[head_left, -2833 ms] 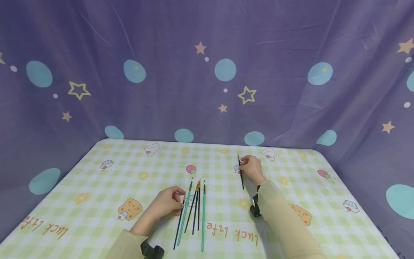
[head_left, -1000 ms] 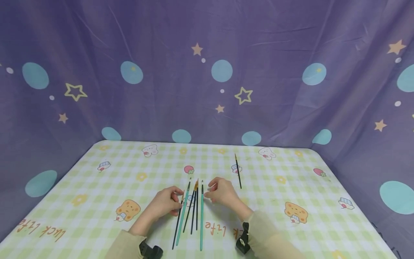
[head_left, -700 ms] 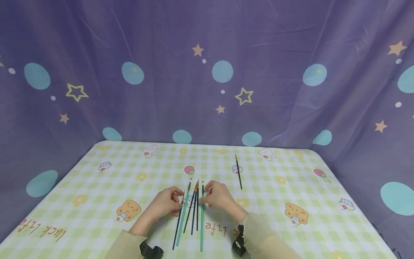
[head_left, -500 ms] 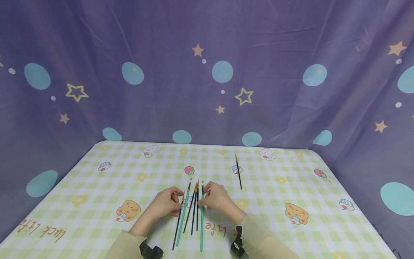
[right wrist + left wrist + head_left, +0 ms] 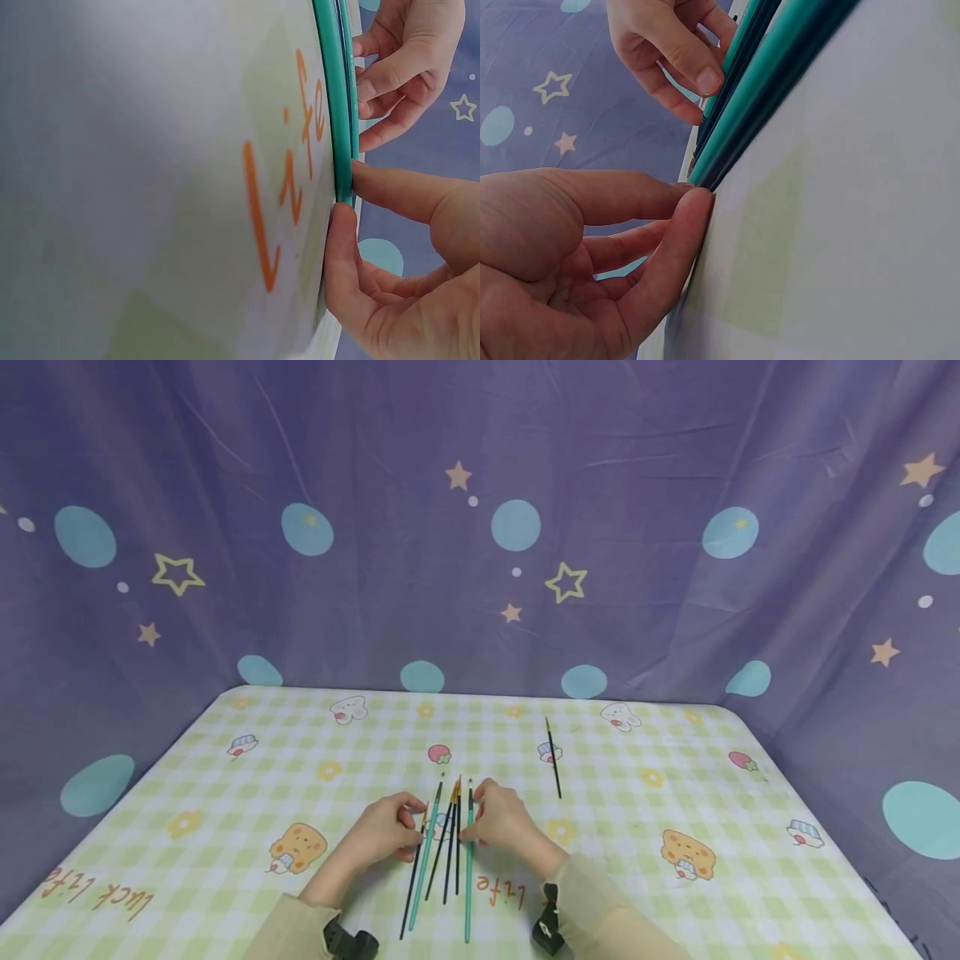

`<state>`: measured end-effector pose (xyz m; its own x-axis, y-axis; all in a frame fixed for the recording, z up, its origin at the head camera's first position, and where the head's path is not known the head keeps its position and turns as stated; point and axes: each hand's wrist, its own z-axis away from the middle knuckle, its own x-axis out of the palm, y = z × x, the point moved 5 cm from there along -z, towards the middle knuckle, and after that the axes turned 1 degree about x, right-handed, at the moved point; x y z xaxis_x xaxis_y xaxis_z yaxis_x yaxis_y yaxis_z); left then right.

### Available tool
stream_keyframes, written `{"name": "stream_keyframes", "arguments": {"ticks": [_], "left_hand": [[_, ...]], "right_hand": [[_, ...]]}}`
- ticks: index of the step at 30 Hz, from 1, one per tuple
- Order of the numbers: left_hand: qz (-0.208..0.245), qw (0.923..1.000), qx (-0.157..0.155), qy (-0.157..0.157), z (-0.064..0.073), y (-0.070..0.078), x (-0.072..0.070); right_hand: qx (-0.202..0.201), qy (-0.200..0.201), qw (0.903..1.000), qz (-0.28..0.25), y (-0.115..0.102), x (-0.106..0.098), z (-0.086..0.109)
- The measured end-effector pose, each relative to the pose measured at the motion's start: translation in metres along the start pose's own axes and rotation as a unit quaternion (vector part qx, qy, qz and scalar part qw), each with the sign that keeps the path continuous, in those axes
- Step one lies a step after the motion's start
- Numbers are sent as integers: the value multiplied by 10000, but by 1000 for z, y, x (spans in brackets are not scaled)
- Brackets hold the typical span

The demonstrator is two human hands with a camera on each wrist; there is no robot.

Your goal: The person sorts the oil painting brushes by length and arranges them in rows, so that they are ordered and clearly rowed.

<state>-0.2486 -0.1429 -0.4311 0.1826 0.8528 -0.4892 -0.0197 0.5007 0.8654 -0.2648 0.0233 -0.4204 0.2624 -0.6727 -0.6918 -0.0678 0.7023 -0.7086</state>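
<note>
A loose fan of slim paintbrushes, some with black handles and some with green, lies on the tablecloth in front of me, bristles pointing away. At the fan's left edge my left hand [image 5: 386, 828] pinches a black paintbrush [image 5: 413, 885] near its bristle end between thumb and index finger. My right hand [image 5: 504, 821] has thumb and index finger on either side of the rightmost green paintbrush [image 5: 468, 893]. In the right wrist view these fingertips meet at the green handle [image 5: 342, 142]. Between the hands lie another green paintbrush [image 5: 425, 868] and several black-handled ones [image 5: 447, 860].
One black paintbrush [image 5: 554, 764] lies alone farther back, right of the fan. The checked tablecloth [image 5: 675, 793] carries printed bears, flowers and lettering. A purple curtain [image 5: 420, 568] hangs behind the table's far edge.
My right hand has let go of the black paintbrush at the back right and come left and nearer, onto the right green paintbrush. My left hand has stayed in place.
</note>
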Motion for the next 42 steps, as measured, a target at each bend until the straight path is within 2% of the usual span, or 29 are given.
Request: {"name": "stream_keyframes", "arguments": {"ticks": [14,25,42], "left_hand": [[40,10000,-61,30,0,1,0],[29,10000,-61,20,-1,0,0],[23,10000,-68,-7,-2,-2,0]], "right_hand": [[-43,58,9997,222,2,1,-5],[-89,72,9999,86,1,-1,-4],[-92,102,9989,-439,6,-5,0]]}}
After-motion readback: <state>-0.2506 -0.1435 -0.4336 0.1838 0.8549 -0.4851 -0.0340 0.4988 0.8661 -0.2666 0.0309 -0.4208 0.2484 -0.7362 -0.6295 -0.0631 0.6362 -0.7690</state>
